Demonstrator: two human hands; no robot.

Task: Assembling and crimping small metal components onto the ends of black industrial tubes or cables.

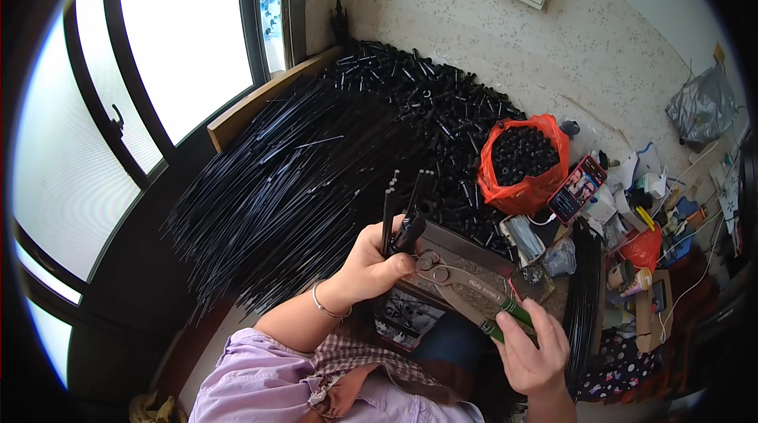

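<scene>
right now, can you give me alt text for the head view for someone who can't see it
A person's left hand holds a few short black tubes upright while the right hand squeezes the green handles of pliers against them. Behind lie a big heap of thin black rods and an orange bag of small black parts.

The pliers [458,285] have dull grey metal jaws and arms with smooth green plastic grips, which the right hand [533,348] clasps, while the left hand [371,261], a thin shiny metal bangle [325,308] on its wrist, pinches matt black plastic tubes [403,222]. The rods [292,178] heaped beyond look like thin black plastic with a slight gloss, and the bag [521,159] is crinkly, glossy orange plastic film. The sleeve [253,379] is soft matt lilac cloth.
</scene>
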